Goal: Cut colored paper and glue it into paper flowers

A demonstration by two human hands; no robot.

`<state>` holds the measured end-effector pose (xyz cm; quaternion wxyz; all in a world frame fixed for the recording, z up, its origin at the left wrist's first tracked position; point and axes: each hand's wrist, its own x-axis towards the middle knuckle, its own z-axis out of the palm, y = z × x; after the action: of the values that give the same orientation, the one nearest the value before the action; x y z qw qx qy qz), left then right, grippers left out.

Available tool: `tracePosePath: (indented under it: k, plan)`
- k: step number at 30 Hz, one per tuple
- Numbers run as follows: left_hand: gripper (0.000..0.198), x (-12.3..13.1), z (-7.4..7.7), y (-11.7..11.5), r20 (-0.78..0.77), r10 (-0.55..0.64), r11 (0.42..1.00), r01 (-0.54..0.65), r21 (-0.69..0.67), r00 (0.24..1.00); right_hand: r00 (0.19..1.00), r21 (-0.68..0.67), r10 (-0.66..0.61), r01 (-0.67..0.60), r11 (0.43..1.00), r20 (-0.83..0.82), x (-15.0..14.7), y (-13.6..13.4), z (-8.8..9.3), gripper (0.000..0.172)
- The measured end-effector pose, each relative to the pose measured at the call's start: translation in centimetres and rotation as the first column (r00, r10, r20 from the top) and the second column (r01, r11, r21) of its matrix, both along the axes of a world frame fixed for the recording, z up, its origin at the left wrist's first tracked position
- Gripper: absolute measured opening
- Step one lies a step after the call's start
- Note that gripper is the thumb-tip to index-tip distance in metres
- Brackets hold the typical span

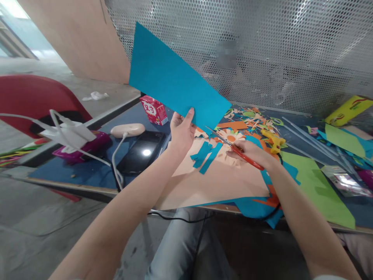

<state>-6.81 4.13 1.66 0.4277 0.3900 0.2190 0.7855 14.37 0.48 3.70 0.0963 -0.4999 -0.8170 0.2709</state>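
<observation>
My left hand (181, 131) pinches the lower edge of a large teal paper sheet (171, 77) and holds it up, tilted, above the table. My right hand (251, 152) grips red-handled scissors (233, 148); their open blades point up-left toward the sheet's bottom corner. Two cut teal strips (205, 155) lie on a peach paper sheet (210, 181) just below both hands.
A yellow glue gun (273, 140) and several coloured paper scraps (247, 116) lie behind the right hand. Green paper (317, 182) lies right. A black tablet (141, 152), white charger with cable (68, 134) and red carton (153, 110) sit left. A perforated metal screen (262, 46) backs the table.
</observation>
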Motion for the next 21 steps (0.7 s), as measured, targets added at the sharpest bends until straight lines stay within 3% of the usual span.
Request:
tracePosePath:
  k: [21]
  plan:
    - [0.032, 0.30, 0.04, -0.47, 0.044, -0.025, 0.994, 0.029, -0.101, 0.999, 0.997, -0.016, -0.060, 0.061, 0.998, 0.054, -0.35, -0.59, 0.77, 0.048]
